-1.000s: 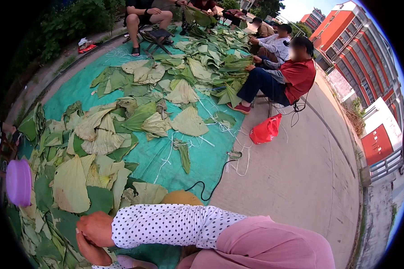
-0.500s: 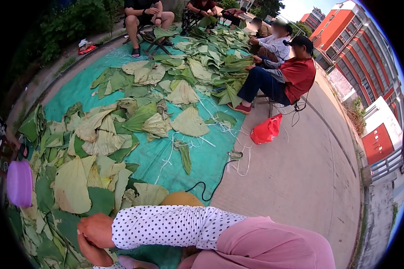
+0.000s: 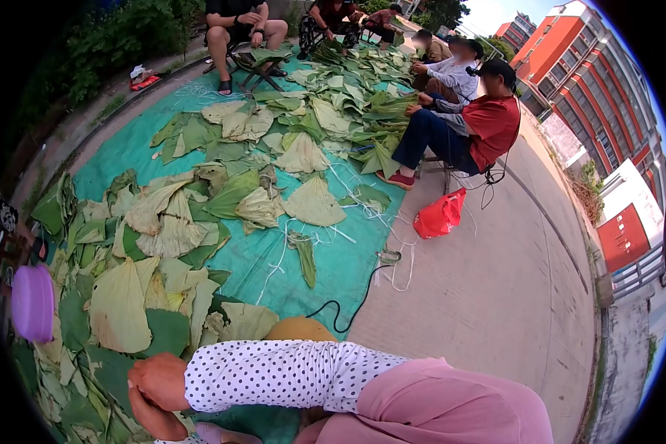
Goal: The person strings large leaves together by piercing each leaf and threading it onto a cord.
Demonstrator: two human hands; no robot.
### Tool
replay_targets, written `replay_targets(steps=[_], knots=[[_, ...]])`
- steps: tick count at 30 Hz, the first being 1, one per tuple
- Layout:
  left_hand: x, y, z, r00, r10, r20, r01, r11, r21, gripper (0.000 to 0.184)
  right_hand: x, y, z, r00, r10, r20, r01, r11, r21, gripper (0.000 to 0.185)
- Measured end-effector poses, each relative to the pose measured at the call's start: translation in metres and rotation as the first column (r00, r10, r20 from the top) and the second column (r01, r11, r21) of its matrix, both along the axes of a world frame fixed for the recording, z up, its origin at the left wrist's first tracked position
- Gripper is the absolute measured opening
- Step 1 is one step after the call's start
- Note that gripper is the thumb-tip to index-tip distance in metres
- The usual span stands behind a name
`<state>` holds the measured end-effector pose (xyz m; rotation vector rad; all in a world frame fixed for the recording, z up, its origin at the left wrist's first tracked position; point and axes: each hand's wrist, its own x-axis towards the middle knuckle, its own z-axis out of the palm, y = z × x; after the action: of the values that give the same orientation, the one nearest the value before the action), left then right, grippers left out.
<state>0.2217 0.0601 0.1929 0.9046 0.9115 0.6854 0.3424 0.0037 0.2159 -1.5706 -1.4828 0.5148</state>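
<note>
Look at these leaves, matt and papery, creased along ridged veins! Under them spreads the green tarp, plastic by the look of it, wrinkled, with a dull sheen. Over there, smooth plastic on the purple basin, and thin, crinkled, glossy plastic on the red bag! Soft cotton-like cloth on the dotted sleeve, matt pink fabric alongside, matt concrete pavement beyond.

Green sheet lies on the gray ground. Lots of big leaves are on it, nr the hands & far off. White string & blk cord lie farther from the hands than the closest leaves.
</note>
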Motion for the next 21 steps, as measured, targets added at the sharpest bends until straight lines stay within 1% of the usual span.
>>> replay_targets(steps=[5,15,18,21], knots=[[-0.003,0.003,-0.003,0.999,-0.028,0.016,0.028,0.999,-0.021,0.046,0.0,-0.001,0.002,1.0,-0.001,0.004,0.001,1.0,-0.003,0.017],[-0.009,0.008,-0.016,0.999,-0.042,0.026,0.042,0.999,0.002,0.048,-0.001,-0.001,0.0,1.0,-0.004,0.01,0.004,1.0,-0.008,0.016],[-0.007,0.005,-0.012,0.999,-0.042,0.023,0.042,0.999,0.007,0.048,-0.002,0.0,-0.002,1.0,-0.006,0.005,0.006,1.0,0.007,0.016],[-0.001,-0.001,-0.001,1.0,-0.001,-0.017,0.001,1.0,-0.018,0.047,-0.002,-0.001,-0.002,1.0,-0.005,0.006,0.005,1.0,0.003,0.017]])
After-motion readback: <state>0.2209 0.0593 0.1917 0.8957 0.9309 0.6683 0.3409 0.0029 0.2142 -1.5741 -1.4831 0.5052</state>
